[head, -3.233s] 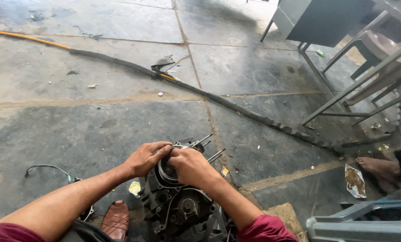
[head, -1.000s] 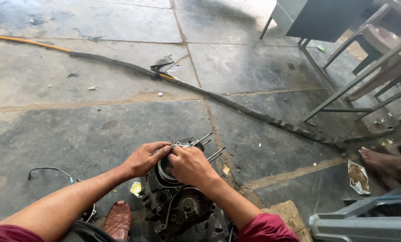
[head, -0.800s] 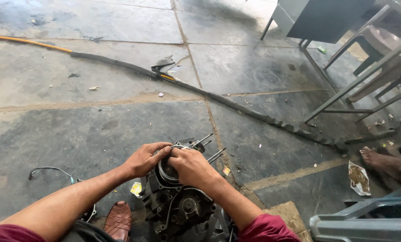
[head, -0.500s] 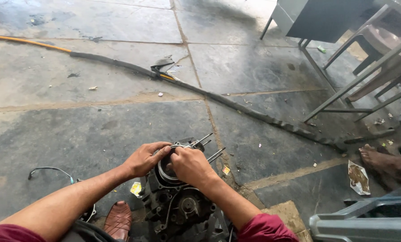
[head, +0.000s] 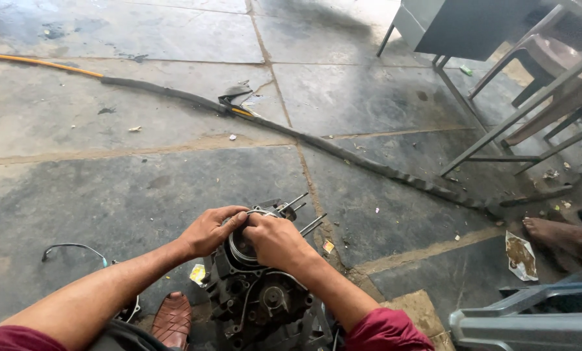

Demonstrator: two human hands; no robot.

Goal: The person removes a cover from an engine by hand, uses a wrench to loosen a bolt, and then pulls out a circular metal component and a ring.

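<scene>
Left hand and right hand pinch thin metal ring around piston atop dark engine block, on stone floor. Long hose well apart.

Daylight, diffuse, moderately bright. Brightest patch at top centre of the stone floor; light enters from the far side. Shadows soft: faint ones under the metal frame. No hard glare. Focus sharp across the centre. Wide-angle bending at edges; the hose curves. Lower corners slightly soft.
</scene>
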